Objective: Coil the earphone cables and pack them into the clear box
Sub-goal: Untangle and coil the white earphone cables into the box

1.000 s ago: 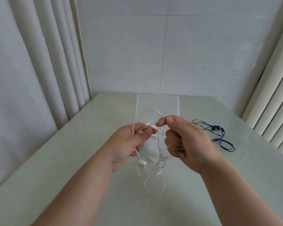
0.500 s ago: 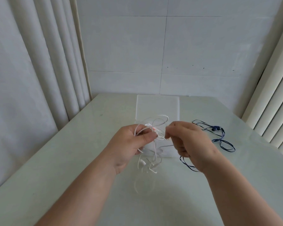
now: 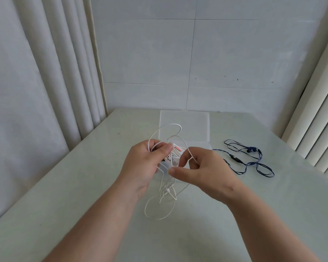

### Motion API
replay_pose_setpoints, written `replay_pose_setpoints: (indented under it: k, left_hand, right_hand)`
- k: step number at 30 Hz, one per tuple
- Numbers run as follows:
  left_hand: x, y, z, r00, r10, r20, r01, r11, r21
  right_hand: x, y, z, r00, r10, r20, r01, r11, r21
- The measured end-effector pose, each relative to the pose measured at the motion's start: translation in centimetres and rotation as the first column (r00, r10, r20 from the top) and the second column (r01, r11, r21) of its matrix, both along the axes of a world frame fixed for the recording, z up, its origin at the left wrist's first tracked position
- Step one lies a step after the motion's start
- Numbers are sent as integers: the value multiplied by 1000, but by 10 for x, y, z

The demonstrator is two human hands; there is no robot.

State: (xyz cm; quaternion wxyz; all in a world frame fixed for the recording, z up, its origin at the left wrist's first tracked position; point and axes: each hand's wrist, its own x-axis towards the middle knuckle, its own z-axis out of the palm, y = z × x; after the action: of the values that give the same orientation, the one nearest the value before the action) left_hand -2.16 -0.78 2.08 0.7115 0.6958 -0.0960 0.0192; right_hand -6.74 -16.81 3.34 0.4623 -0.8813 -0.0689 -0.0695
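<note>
My left hand [image 3: 146, 167] grips a bundle of white earphone cable [image 3: 159, 207] between thumb and fingers, above the table. Loops rise over the hand and a long loop with the earbuds hangs below it. My right hand [image 3: 203, 173] is just to the right, its curled fingers hooked on a strand of the same white cable. The clear box [image 3: 185, 125] stands open right behind both hands, its lid tilted up; its base is mostly hidden by them. A dark blue earphone cable [image 3: 250, 159] lies loose on the table to the right.
The pale table [image 3: 83, 186] runs to a wall at the back. Curtains hang along the left edge, and vertical blinds [image 3: 318, 133] stand at the right. The blue cable spreads from beside my right hand toward the right edge.
My right hand has dropped lower and nearer, drawing a strand round the bundle. The loops above my left hand stand taller, and the hanging loop is longer than half a second ago.
</note>
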Motion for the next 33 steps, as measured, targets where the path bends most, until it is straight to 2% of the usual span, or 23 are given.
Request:
replay_pose_setpoints:
  k: [6,12,15,23,25,29,31,33]
  left_hand:
    - [2,0,-2,999,-12,-30,10,999,-37]
    - [-1,-2,2,996,-49,-77,39,991,-126]
    - [-2,-2,3,996,-48,-80,37,990,-138]
    - [-7,0,5,991,-126,-42,123,990,-72]
    - [-5,0,4,994,-100,-46,96,992,-84]
    - [6,7,3,998,37,-58,-47,982,-182]
    - [12,15,5,988,150,-37,-155,960,-233]
    - [16,24,11,971,231,-58,-236,900,-366]
  right_hand:
    - [2,3,-2,992,-119,44,123,988,-96]
    - [3,0,2,992,-121,-39,123,989,78]
    - [3,0,3,994,-80,-79,95,972,214]
    - [0,6,0,999,13,-37,-5,978,207]
    - [1,7,0,999,-32,-32,37,979,200]
    - [2,-8,10,991,-133,-13,130,946,296]
    - [1,-20,16,986,-168,-11,165,949,268]
    - [-1,-31,21,988,-144,-63,153,968,197]
